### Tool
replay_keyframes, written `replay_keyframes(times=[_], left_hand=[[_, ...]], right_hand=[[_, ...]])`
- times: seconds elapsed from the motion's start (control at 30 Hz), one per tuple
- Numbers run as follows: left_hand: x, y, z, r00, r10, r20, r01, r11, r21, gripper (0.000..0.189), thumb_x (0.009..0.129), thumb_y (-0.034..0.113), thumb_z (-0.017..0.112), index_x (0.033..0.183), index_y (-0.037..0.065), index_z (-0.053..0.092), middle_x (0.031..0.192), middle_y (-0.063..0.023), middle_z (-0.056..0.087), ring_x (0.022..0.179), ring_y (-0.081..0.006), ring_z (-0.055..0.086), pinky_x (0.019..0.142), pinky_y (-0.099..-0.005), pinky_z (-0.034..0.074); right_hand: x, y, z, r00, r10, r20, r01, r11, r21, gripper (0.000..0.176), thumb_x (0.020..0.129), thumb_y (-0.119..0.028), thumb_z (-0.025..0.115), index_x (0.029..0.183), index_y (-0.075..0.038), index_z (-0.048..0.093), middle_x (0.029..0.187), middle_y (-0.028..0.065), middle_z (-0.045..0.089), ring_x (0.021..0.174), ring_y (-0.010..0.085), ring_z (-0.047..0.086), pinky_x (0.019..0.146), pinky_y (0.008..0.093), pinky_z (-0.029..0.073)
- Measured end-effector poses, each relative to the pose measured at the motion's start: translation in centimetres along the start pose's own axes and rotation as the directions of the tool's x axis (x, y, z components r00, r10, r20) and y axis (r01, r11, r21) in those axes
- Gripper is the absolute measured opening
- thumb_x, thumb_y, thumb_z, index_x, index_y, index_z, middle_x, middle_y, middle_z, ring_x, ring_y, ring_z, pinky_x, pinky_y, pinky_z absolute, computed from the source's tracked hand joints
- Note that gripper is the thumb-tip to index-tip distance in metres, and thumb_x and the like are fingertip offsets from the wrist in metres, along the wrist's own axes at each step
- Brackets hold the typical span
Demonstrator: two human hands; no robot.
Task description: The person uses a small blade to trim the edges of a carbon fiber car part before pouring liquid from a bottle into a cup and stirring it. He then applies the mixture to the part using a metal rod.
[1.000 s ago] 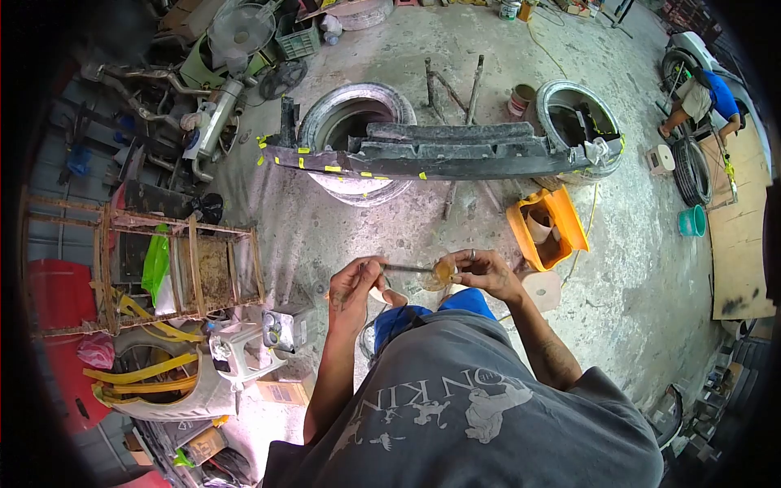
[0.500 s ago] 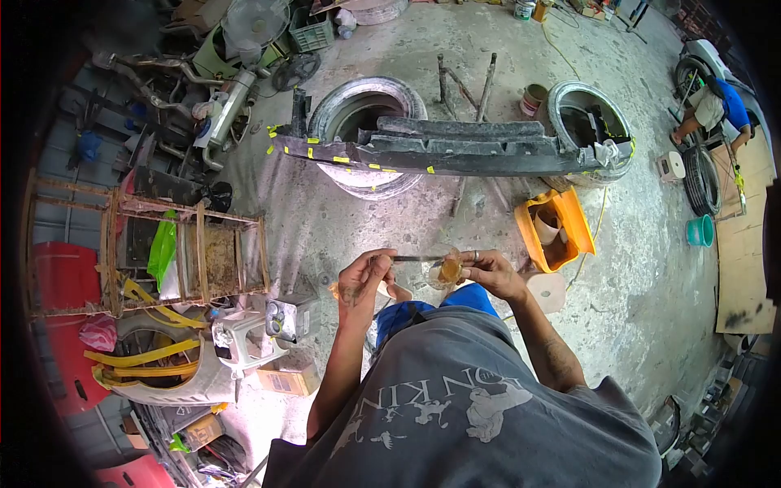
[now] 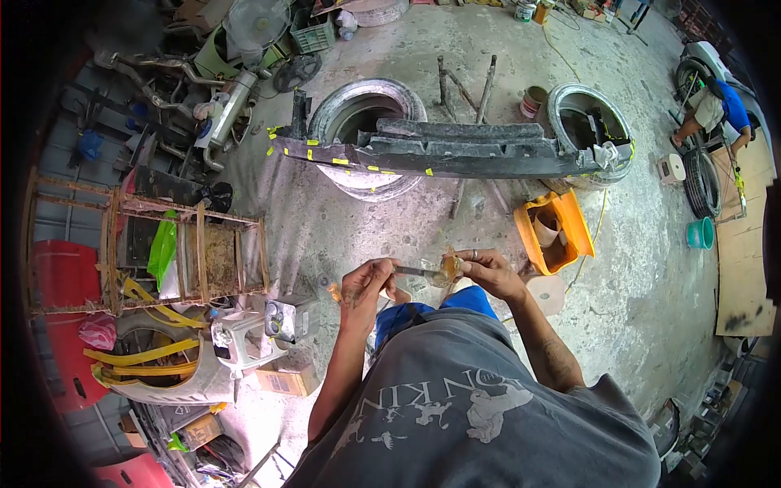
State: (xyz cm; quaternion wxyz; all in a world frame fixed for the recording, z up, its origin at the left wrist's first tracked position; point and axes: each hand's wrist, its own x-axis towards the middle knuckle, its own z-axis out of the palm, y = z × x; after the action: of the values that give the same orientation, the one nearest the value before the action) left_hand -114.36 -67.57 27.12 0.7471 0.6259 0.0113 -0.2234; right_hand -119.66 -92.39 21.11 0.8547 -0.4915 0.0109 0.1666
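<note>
My left hand (image 3: 370, 281) is closed on a thin dark strip (image 3: 413, 271), which reaches across toward my other hand. Between the thumb and fingers of my right hand (image 3: 488, 272) is a small clear cup (image 3: 444, 272) with amber-brown stuff in it. The strip's far end meets the cup's near side; whether it is inside cannot be made out. Both hands are in front of my shirt, above the floor.
Ahead, a long black bumper (image 3: 455, 154) with yellow tape bits lies across two tyres (image 3: 325, 110). A yellow container (image 3: 578, 224) stands at right. A rusty metal frame (image 3: 202, 260) is at left. Another person (image 3: 712, 110) crouches far right.
The strip has tilted, its left end now higher and its right end lower against the cup. My left hand has shifted slightly, and the cup has turned a little.
</note>
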Motion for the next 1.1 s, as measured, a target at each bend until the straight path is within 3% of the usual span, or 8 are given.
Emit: replay_keyframes(times=[0.13,0.2,0.33,0.4,0.87,0.97,1.07,1.1], left_hand=[[-0.1,0.0,0.6,0.995,0.022,-0.102,-0.030,0.996,-0.079,0.027,0.092,0.021,0.057,0.100,-0.005,0.062,0.079,-0.0042,0.060,0.067,-0.0099,0.051,0.064,-0.0240,0.040],[0.2,-0.2,0.2,1.000,-0.022,0.017,0.023,0.998,-0.060,0.027,0.092,0.021,0.057,0.101,-0.005,0.062,0.079,-0.0045,0.061,0.068,-0.0096,0.051,0.064,-0.0240,0.041],[0.3,-0.2,0.6,0.996,0.007,-0.092,-0.016,0.995,-0.096,0.028,0.092,0.021,0.057,0.101,-0.005,0.062,0.080,-0.0050,0.061,0.068,-0.0102,0.051,0.065,-0.0242,0.041],[0.5,-0.2,0.3,0.999,-0.046,0.019,0.047,0.996,-0.078,0.027,0.092,0.021,0.057,0.101,-0.005,0.062,0.082,-0.0054,0.061,0.068,-0.0108,0.051,0.065,-0.0244,0.041],[0.7,0.0,0.7,0.998,0.006,0.058,0.002,0.991,-0.133,0.028,0.092,0.020,0.057,0.105,-0.005,0.061,0.082,-0.0064,0.060,0.070,-0.0123,0.053,0.065,-0.0256,0.041],[0.9,0.3,0.8,0.999,0.031,-0.023,-0.031,0.999,-0.014,0.028,0.092,0.020,0.057,0.105,-0.005,0.061,0.081,-0.0063,0.060,0.070,-0.0126,0.053,0.066,-0.0255,0.041],[0.9,0.3,0.7,0.999,0.009,0.052,-0.002,0.990,-0.140,0.028,0.091,0.020,0.058,0.104,-0.005,0.061,0.082,-0.0071,0.061,0.070,-0.0127,0.054,0.066,-0.0257,0.042],[1.1,0.4,0.8,1.000,0.025,0.014,-0.024,0.998,-0.049,0.027,0.091,0.020,0.058,0.104,-0.005,0.061,0.083,-0.0076,0.062,0.070,-0.0127,0.053,0.065,-0.0257,0.042]], right_hand=[[-0.2,0.3,0.0,1.000,0.008,-0.014,-0.008,1.000,0.001,0.038,0.091,-0.020,0.058,0.118,0.005,0.056,0.103,0.0065,0.064,0.086,0.0114,0.058,0.080,0.0249,0.045],[0.0,0.2,-0.1,1.000,0.004,-0.017,-0.003,1.000,0.006,0.038,0.091,-0.021,0.058,0.118,0.005,0.056,0.103,0.0066,0.064,0.086,0.0117,0.058,0.080,0.0252,0.045],[-0.2,0.5,-0.6,1.000,0.005,-0.023,-0.004,0.999,0.040,0.038,0.091,-0.021,0.058,0.118,0.006,0.056,0.105,0.0073,0.063,0.088,0.0123,0.058,0.080,0.0257,0.046],[0.1,0.4,-0.6,1.000,0.003,-0.015,-0.002,0.998,0.062,0.039,0.091,-0.021,0.058,0.119,0.006,0.056,0.106,0.0075,0.063,0.089,0.0124,0.058,0.081,0.0257,0.046],[0.4,0.0,-0.9,1.000,-0.005,-0.001,0.005,0.998,0.069,0.039,0.091,-0.022,0.057,0.119,0.006,0.056,0.106,0.0086,0.063,0.092,0.0123,0.058,0.081,0.0258,0.045],[0.5,-0.6,-0.5,1.000,-0.015,0.005,0.015,0.992,0.123,0.039,0.091,-0.021,0.058,0.118,0.006,0.056,0.106,0.0084,0.063,0.091,0.0126,0.058,0.081,0.0261,0.045],[0.5,-0.1,-1.0,1.000,-0.024,0.009,0.022,0.994,0.102,0.038,0.091,-0.021,0.058,0.118,0.006,0.056,0.106,0.0085,0.064,0.091,0.0127,0.058,0.082,0.0265,0.045],[0.4,-0.2,-1.0,1.000,-0.023,0.009,0.022,0.994,0.105,0.038,0.091,-0.021,0.058,0.118,0.006,0.056,0.106,0.0085,0.064,0.091,0.0127,0.058,0.082,0.0265,0.045]])
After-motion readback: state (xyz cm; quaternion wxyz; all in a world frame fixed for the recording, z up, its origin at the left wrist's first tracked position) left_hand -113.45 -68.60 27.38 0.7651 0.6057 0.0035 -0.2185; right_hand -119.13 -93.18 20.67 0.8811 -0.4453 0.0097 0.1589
